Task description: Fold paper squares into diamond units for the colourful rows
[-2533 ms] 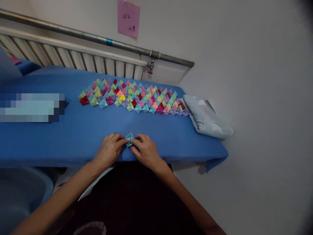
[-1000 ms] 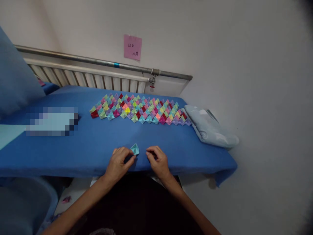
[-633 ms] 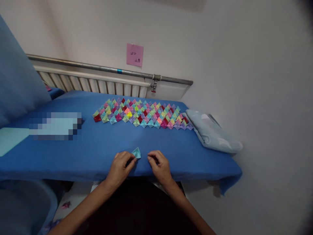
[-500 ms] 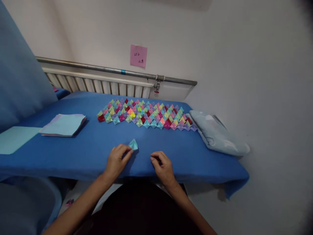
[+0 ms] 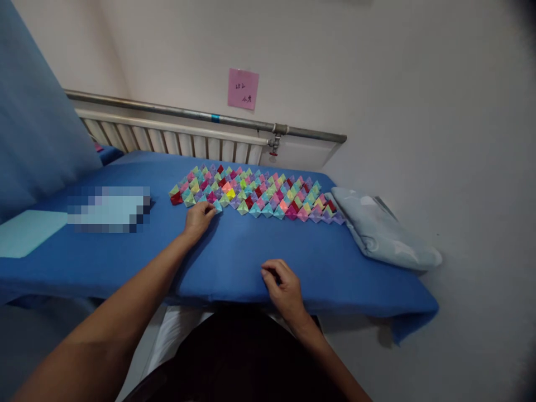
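Observation:
My left hand [image 5: 198, 219] pinches a small light-blue folded paper piece [image 5: 217, 207] at the front edge of the rows of folded pieces [image 5: 268, 192]. These rows hold several colours, among them red, pink, green, yellow, blue and purple, packed side by side. My right hand [image 5: 283, 283] rests over the blue cloth nearer to me, its thumb and fingers curled together; nothing shows between the fingertips.
The blue-covered table [image 5: 234, 257] bears a pixelated stack of paper [image 5: 121, 209] and a pale blue-green sheet [image 5: 33, 231] at left. At right lies a folded grey-blue cloth [image 5: 385, 234]. A radiator [image 5: 176, 139] and pipe run behind.
My left hand has moved forward and slightly left with the light-blue piece, from the open cloth to the front row. My right hand has barely moved. The view has shifted slightly.

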The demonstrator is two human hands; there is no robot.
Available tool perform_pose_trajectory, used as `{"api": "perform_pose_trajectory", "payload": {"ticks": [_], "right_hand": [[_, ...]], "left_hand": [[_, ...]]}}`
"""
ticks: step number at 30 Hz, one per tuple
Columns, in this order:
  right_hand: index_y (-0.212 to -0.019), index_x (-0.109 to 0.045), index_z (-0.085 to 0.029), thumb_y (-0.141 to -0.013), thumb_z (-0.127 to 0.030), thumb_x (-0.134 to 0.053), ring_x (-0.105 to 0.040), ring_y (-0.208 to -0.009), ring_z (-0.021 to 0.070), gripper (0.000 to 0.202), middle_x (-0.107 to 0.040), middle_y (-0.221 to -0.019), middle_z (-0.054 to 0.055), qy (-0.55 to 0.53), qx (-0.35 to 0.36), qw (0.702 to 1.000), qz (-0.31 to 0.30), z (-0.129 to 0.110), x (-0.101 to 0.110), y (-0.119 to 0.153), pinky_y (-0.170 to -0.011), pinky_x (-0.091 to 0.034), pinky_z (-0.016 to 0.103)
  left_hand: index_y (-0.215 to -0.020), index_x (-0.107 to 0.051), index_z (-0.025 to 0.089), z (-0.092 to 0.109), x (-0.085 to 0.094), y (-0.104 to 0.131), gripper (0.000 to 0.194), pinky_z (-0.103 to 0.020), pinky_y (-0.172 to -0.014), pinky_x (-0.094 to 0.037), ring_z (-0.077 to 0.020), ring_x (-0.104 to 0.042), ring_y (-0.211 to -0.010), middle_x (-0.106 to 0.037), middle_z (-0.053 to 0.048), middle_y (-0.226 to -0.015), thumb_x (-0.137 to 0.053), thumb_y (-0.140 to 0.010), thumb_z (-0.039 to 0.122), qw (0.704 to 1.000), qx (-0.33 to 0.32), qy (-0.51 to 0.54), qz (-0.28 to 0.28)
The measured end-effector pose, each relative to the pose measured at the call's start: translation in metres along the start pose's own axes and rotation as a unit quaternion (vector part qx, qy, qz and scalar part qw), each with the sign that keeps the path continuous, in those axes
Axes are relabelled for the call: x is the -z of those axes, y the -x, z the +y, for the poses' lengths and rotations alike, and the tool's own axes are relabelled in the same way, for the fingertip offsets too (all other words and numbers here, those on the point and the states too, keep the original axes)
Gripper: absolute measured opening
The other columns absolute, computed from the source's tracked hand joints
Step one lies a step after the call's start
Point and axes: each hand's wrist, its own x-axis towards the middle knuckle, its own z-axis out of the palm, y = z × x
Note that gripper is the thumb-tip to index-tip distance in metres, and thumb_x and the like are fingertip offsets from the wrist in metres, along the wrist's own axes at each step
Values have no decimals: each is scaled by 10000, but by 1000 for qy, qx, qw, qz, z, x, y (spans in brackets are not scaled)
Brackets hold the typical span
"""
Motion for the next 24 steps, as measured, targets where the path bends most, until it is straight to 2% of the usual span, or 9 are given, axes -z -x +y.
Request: {"api": "perform_pose_trajectory", "payload": {"ticks": [4,11,14,17,20,21,24], "right_hand": [[-848,-652,-202,-864,-165,-535,-610,-676,124,124,-646,-784,18,-4,3,1000,1,0,0,0,-605,-479,215],[-846,-652,-203,-868,-183,-533,-617,-687,136,123,-649,-788,24,4,-11,1000,-5,-1,0,0,-611,-485,228],[-845,-657,-207,-869,-198,-531,-630,-709,147,129,-657,-791,27,8,-16,1000,-10,-2,1,-1,-631,-497,241],[-843,-661,-210,-876,-220,-531,-650,-747,164,134,-674,-802,35,5,-15,1000,-15,-3,2,-1,-675,-520,259],[-835,-666,-213,-875,-267,-556,-652,-722,172,130,-677,-787,41,16,-8,1000,-10,-1,2,-2,-648,-527,264],[-835,-669,-216,-874,-280,-560,-651,-709,175,132,-678,-780,40,21,-6,1000,-10,0,2,-2,-647,-530,270],[-833,-673,-223,-879,-311,-562,-660,-712,180,149,-684,-782,39,27,13,1000,-7,3,1,-4,-654,-538,275]], "left_hand": [[-751,-658,200,-6,-9,-9,69,-304,-735,-438,-187,-593,-770,-662,-20,-784,-608,-792,225,1000,7,-17,-9],[-813,-679,188,-12,-15,-18,76,-337,-820,-471,-209,-622,-872,-680,-38,-859,-606,-834,191,999,14,-31,-25],[-948,-669,164,-12,-18,-20,118,-386,-866,-503,-214,-627,-942,-674,-60,-978,-602,-892,243,999,17,-38,-35],[-1199,-583,165,-12,-19,-19,332,-433,-871,-543,-217,-622,-1025,-610,-91,-1206,-588,-930,360,997,13,-56,-43],[-1226,-573,168,-13,-17,-18,328,-437,-884,-540,-222,-616,-1056,-598,-93,-1229,-532,-961,357,996,0,-80,-46],[-1202,-591,209,-13,-16,-18,297,-418,-887,-543,-205,-612,-1040,-594,-96,-1254,-551,-951,363,995,0,-89,-43],[-1216,-581,165,-11,-13,-12,333,-436,-883,-541,-232,-616,-1053,-601,-86,-1227,-544,-954,368,993,-8,-111,-25]]}}
